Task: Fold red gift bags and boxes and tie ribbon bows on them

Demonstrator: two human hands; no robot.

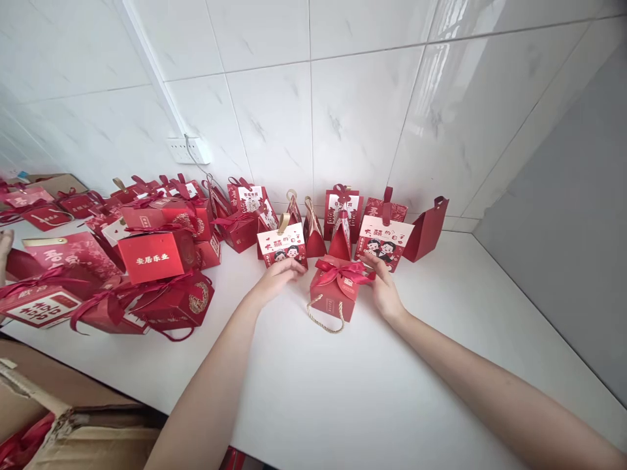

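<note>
A red gift box (334,297) with a satin bow on top and a twisted gold cord handle stands on the white table between my hands. My right hand (388,290), fingers stretched out, is at its right side by the bow's end; whether it presses on the box I cannot tell. Behind those fingers is a gift box with a cartoon couple (385,235) and a dark red loop. My left hand (278,281) has its fingers extended, in front of a similar couple box (281,240) with a gold loop. It grips nothing visible.
Triangular red boxes (341,241) and other gift boxes line the tiled wall. To the left lies a pile of red boxes (151,256). Another person's hand (4,251) shows at the left edge. An open cardboard carton (98,447) is at lower left; a grey panel (563,196) bounds the right.
</note>
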